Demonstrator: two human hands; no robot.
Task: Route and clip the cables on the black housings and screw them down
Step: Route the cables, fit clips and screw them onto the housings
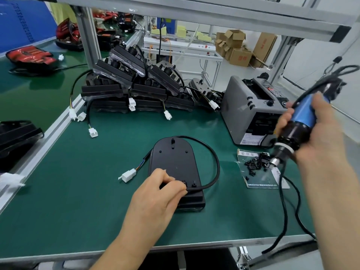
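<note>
Hands first: the left hand rests on the near end of the black housing, and its curled fingers pinch the cable there against the housing. The right hand is closed around the blue and black electric screwdriver and holds it tilted above the right edge of the bench, with the bit pointing down and to the left.

We see the housing lying flat near the middle of the green bench, a little toward the front edge. The cable runs around its far end, makes a wide loop on its right side and comes back to the near end, under the fingers. Its other end shows coloured wires and a white connector, which lies on the mat just left of the housing.

The screwdriver tip is over a heap of small black parts on a printed plastic bag. The tip is blurred, so we cannot tell if it touches them. Behind the bag stands a gray tape dispenser. Along the far edge is a stack of housings with white plugs hanging from it.
</note>
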